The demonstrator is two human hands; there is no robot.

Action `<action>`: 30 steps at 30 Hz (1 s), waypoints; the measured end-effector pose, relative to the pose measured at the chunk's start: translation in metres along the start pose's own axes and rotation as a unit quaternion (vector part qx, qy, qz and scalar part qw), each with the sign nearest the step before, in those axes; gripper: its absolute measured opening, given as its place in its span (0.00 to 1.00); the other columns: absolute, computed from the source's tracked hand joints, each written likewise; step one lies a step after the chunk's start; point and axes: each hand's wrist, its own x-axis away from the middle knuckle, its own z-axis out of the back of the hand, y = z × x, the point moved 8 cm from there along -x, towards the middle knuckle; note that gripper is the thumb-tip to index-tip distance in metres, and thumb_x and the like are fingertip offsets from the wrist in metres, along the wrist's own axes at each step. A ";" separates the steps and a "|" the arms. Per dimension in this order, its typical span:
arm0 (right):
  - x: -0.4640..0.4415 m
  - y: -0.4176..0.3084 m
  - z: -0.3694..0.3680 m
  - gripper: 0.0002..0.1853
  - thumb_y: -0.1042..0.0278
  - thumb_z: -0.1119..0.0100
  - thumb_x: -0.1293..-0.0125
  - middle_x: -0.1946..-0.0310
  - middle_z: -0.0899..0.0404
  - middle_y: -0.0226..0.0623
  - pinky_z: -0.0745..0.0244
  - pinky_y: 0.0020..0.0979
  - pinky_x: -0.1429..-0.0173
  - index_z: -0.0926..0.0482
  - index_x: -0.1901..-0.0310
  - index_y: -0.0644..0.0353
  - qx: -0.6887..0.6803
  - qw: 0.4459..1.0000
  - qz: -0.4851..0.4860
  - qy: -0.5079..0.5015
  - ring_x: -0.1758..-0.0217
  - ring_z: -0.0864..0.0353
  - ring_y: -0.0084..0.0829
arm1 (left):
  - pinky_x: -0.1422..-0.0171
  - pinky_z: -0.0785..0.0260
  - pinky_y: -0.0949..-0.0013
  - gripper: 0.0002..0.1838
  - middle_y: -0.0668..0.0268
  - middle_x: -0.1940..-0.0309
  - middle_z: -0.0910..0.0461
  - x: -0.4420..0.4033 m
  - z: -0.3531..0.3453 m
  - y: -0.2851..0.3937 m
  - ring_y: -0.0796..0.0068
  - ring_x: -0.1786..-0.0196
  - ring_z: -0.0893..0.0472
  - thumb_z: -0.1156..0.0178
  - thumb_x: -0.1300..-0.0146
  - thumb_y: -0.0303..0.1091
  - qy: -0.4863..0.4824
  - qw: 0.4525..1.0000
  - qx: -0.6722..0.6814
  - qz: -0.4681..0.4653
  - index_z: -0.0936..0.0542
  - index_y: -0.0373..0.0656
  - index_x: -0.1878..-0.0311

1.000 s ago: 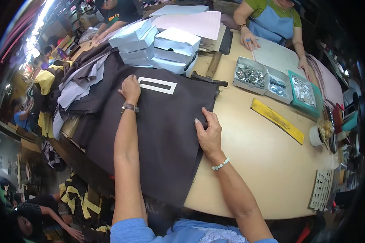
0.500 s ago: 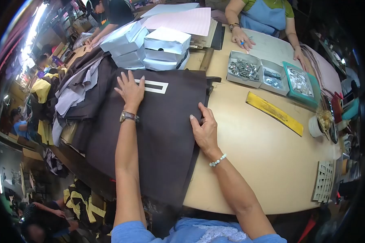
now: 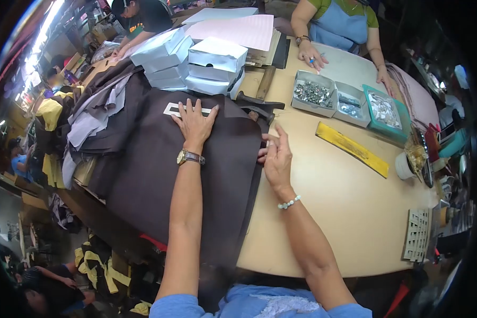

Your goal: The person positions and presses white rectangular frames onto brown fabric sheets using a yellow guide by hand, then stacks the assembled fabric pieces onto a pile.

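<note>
A sheet of dark brown cloth [image 3: 159, 153] covers the left half of the table. My left hand [image 3: 196, 126] lies flat on it with fingers spread, its fingertips over a narrow white rectangular frame [image 3: 169, 110]. Part of that frame is hidden beneath the fingers. At the cloth's right edge is my right hand [image 3: 277, 163], its index finger raised and its other fingers curled around the edge. The cloth's upper right corner is bent back, and a dark metal tool [image 3: 270, 105] shows beside it.
White boxes [image 3: 217, 53] stand stacked behind the cloth. Trays of small metal pieces [image 3: 314, 94] sit before a co-worker [image 3: 338, 26] across the table. A yellow strip [image 3: 351, 148] lies at right, near a white cup [image 3: 404, 166]. Piled garments [image 3: 98, 114] crowd the left.
My left hand has slid right across the cloth and the white frame. My right hand has curled its fingers at the edge; the upper right corner has shifted back, uncovering more of the metal tool.
</note>
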 end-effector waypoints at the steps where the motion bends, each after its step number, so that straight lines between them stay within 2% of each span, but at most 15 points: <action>1: -0.010 0.002 0.004 0.23 0.77 0.57 0.31 0.59 0.20 0.43 0.22 0.26 0.69 0.38 0.35 0.65 0.005 0.999 0.025 0.021 0.74 0.20 0.28 | 0.28 0.67 0.32 0.38 0.51 0.31 0.40 0.000 -0.001 -0.001 0.46 0.26 0.50 0.50 0.39 0.64 0.007 1.000 0.004 -0.002 0.30 0.43 0.35; 4: -0.040 0.011 -0.007 0.24 0.77 0.53 0.32 0.66 0.19 0.43 0.23 0.27 0.69 0.38 0.35 0.65 0.111 0.993 0.028 -0.026 0.74 0.20 0.29 | 0.28 0.67 0.32 0.36 0.52 0.31 0.39 0.001 -0.003 -0.003 0.47 0.26 0.50 0.49 0.39 0.62 0.025 0.999 -0.013 -0.020 0.30 0.45 0.35; 5: -0.052 0.015 -0.013 0.28 0.70 0.45 0.35 0.68 0.18 0.47 0.22 0.33 0.66 0.39 0.35 0.65 0.182 0.980 0.071 -0.040 0.70 0.17 0.38 | 0.28 0.66 0.32 0.36 0.53 0.31 0.39 0.000 -0.004 -0.005 0.47 0.26 0.49 0.48 0.39 0.62 0.023 1.000 -0.010 -0.019 0.30 0.45 0.35; 8: -0.070 0.001 -0.036 0.34 0.59 0.40 0.38 0.66 0.18 0.53 0.22 0.40 0.59 0.39 0.35 0.66 0.449 0.892 0.041 -0.028 0.63 0.17 0.48 | 0.28 0.66 0.32 0.37 0.53 0.31 0.39 -0.003 -0.006 -0.006 0.48 0.26 0.49 0.47 0.41 0.62 0.022 1.000 -0.006 -0.018 0.30 0.46 0.35; 9: -0.070 -0.005 -0.043 0.40 0.54 0.37 0.45 0.64 0.18 0.56 0.23 0.45 0.54 0.40 0.35 0.67 0.478 0.877 0.017 -0.042 0.57 0.18 0.53 | 0.28 0.66 0.32 0.38 0.53 0.31 0.39 -0.004 -0.007 -0.007 0.48 0.26 0.49 0.46 0.42 0.63 0.023 0.999 -0.011 -0.019 0.30 0.46 0.35; 15: -0.085 -0.011 -0.030 0.42 0.58 0.38 0.52 0.64 0.18 0.56 0.24 0.45 0.52 0.40 0.35 0.65 0.486 0.873 0.007 -0.040 0.58 0.18 0.54 | 0.29 0.65 0.31 0.44 0.52 0.32 0.37 0.001 -0.001 -0.003 0.47 0.26 0.48 0.44 0.47 0.69 0.033 0.999 0.009 -0.015 0.28 0.43 0.37; 18: -0.091 -0.027 0.006 0.41 0.58 0.39 0.52 0.65 0.18 0.56 0.24 0.45 0.52 0.40 0.36 0.64 0.460 0.881 0.096 0.049 0.59 0.18 0.53 | 0.28 0.67 0.32 0.46 0.51 0.32 0.38 0.003 0.007 0.004 0.47 0.26 0.49 0.46 0.48 0.72 0.018 1.000 0.005 -0.008 0.29 0.43 0.36; 20: -0.083 -0.062 0.019 0.39 0.59 0.39 0.52 0.67 0.18 0.55 0.24 0.45 0.53 0.40 0.37 0.64 0.424 0.897 0.108 0.065 0.61 0.18 0.53 | 0.28 0.67 0.32 0.48 0.51 0.32 0.38 0.005 0.010 0.005 0.47 0.26 0.50 0.45 0.50 0.74 0.017 1.000 0.000 -0.006 0.28 0.42 0.37; 21: -0.080 -0.076 0.018 0.37 0.60 0.40 0.51 0.70 0.19 0.55 0.23 0.45 0.57 0.38 0.39 0.64 0.405 0.906 0.108 0.059 0.65 0.18 0.53 | 0.29 0.66 0.32 0.48 0.50 0.33 0.36 0.005 0.012 0.005 0.47 0.26 0.49 0.44 0.51 0.74 0.026 1.000 0.004 -0.007 0.27 0.42 0.38; 24: -0.046 -0.121 -0.013 0.34 0.61 0.40 0.49 0.71 0.19 0.56 0.23 0.44 0.59 0.38 0.40 0.64 0.267 0.948 0.173 0.009 0.68 0.18 0.53 | 0.29 0.66 0.31 0.49 0.50 0.34 0.36 0.005 0.009 0.006 0.47 0.26 0.49 0.43 0.54 0.74 0.026 1.000 0.007 -0.001 0.27 0.42 0.38; 26: -0.024 -0.126 -0.048 0.33 0.62 0.41 0.47 0.69 0.20 0.58 0.23 0.44 0.60 0.38 0.40 0.65 0.216 0.955 0.195 -0.048 0.68 0.18 0.53 | 0.29 0.65 0.31 0.47 0.51 0.33 0.36 0.003 0.007 0.004 0.47 0.27 0.49 0.42 0.53 0.72 0.032 0.999 0.004 -0.011 0.27 0.43 0.38; 28: 0.002 -0.129 -0.084 0.32 0.63 0.42 0.45 0.66 0.20 0.59 0.23 0.47 0.57 0.40 0.40 0.66 0.215 0.941 0.250 -0.076 0.64 0.18 0.57 | 0.29 0.65 0.30 0.43 0.53 0.33 0.36 0.001 -0.006 -0.006 0.47 0.27 0.48 0.42 0.50 0.68 0.051 0.998 0.002 -0.035 0.27 0.44 0.38; 30: 0.014 -0.109 -0.114 0.32 0.65 0.43 0.43 0.58 0.22 0.64 0.25 0.45 0.50 0.42 0.38 0.67 0.203 0.952 0.174 -0.152 0.57 0.19 0.59 | 0.32 0.61 0.27 0.35 0.56 0.35 0.33 0.003 -0.021 -0.012 0.46 0.29 0.45 0.44 0.45 0.62 0.122 0.987 0.033 -0.096 0.26 0.48 0.40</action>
